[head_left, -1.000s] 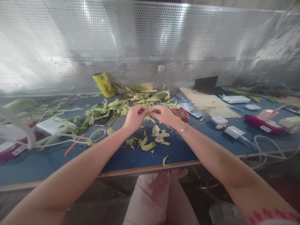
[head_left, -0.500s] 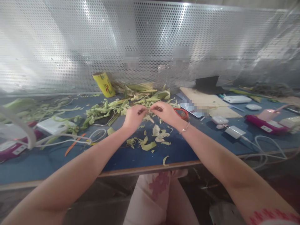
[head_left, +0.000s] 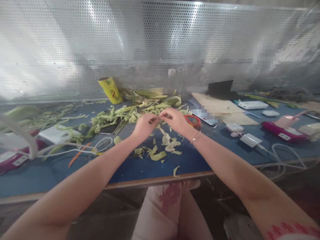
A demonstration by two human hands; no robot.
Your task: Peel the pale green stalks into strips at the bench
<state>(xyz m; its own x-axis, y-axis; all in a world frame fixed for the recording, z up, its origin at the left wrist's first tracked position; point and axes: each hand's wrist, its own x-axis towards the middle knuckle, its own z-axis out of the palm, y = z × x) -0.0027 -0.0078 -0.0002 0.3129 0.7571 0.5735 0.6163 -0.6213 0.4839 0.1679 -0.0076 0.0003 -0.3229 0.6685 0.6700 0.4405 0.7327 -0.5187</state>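
My left hand (head_left: 144, 126) and my right hand (head_left: 174, 120) meet above the middle of the blue table, their fingertips pinched together. Whatever they grip is too small and too hidden by the fingers to make out. Just below the fingertips, pale husk-like scraps (head_left: 169, 142) lie scattered, and a curled green peel (head_left: 158, 155) rests closer to the front edge. Behind my hands spreads a heap of green leafy strips (head_left: 155, 106), some twisted or knotted. Right beside my right hand are red-handled scissors (head_left: 193, 120), partly covered by it.
A yellow tube (head_left: 111, 90) leans near the perforated metal panel (head_left: 160, 40). A phone (head_left: 111, 127) lies under the leaves. On the right are brown papers (head_left: 220, 103), a white charger (head_left: 250, 140) with cables and a purple power strip (head_left: 285, 132). Left stands a white box (head_left: 56, 133).
My left hand has shifted slightly right and down, and its fingers have tilted. My right hand stays nearly in place, fingertips still against the left ones.
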